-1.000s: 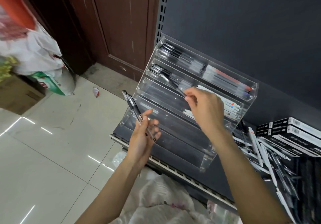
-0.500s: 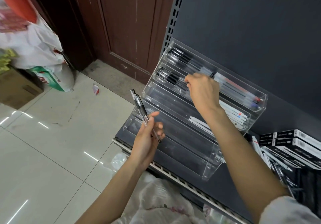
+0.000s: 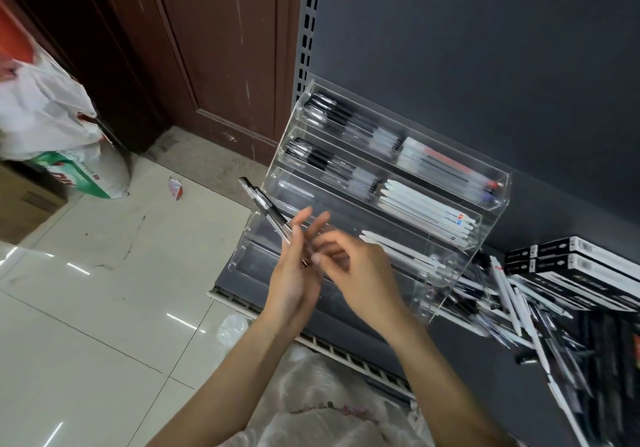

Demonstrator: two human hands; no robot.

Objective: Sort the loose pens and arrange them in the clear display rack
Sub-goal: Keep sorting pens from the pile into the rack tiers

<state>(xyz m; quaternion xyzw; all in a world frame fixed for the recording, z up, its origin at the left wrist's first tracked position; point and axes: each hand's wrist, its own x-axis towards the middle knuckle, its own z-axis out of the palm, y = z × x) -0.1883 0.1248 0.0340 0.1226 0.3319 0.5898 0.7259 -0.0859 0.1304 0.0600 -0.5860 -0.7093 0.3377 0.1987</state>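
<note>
A clear stepped display rack (image 3: 491, 183) stands on a dark shelf against a grey back panel. Its upper tiers hold black pens (image 3: 332, 114) on the left and white pens (image 3: 426, 207) on the right. My left hand (image 3: 294, 273) holds a small bundle of black pens (image 3: 266, 212) in front of the rack's left end. My right hand (image 3: 360, 273) is right beside it, fingertips at the lower ends of those pens; blur hides whether it grips one. A heap of loose pens (image 3: 512, 301) lies right of the rack.
Black-and-white pen boxes (image 3: 581, 259) are stacked at the far right. The shelf's front edge (image 3: 346, 353) runs under my arms. A pale plastic bag (image 3: 311, 405) lies below, a white sack (image 3: 41, 110) and cardboard box (image 3: 24, 211) sit on the tiled floor at left.
My right hand has left the rack's second tier and come down to the pens in my left hand. The left hand has stayed near the rack's left end.
</note>
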